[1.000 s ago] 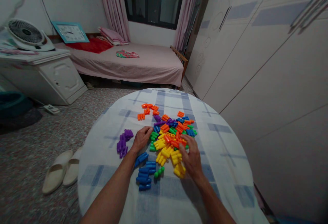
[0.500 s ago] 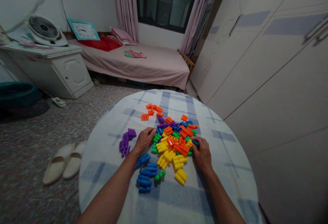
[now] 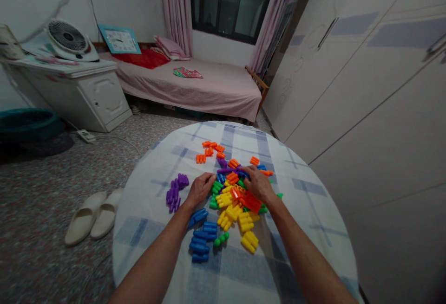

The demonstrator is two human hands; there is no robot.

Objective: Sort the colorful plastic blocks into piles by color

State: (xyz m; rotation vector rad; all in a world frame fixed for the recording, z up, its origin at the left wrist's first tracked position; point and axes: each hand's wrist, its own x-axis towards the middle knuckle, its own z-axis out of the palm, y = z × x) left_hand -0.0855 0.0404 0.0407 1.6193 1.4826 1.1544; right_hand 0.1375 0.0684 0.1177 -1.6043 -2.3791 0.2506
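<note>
Plastic building blocks in several colours lie heaped mid-table. My left hand (image 3: 202, 189) rests at the heap's left edge, fingers curled together, fingertips beside a blue block (image 3: 220, 178) and green blocks (image 3: 216, 187). Whatever those fingers may hold is hidden. Over the heap's right side reaches my right hand (image 3: 257, 182), its fingers bent down at blue and purple pieces; I cannot make out what is in them. Under its wrist show red-orange blocks (image 3: 250, 201). Yellow blocks (image 3: 230, 216) lie on the near side.
Separate groups hold purple blocks (image 3: 177, 192) at left, blue blocks (image 3: 200, 243) in front and orange blocks (image 3: 211, 148) at the back. A green beaded piece (image 3: 221, 239) lies near the blue ones. The round table (image 3: 240, 281) has a checked cloth; a wardrobe (image 3: 383, 155) stands right.
My right hand has moved from the heap's right edge, up and left over the heap. My left hand stays at the left edge. The whole view has shifted slightly.
</note>
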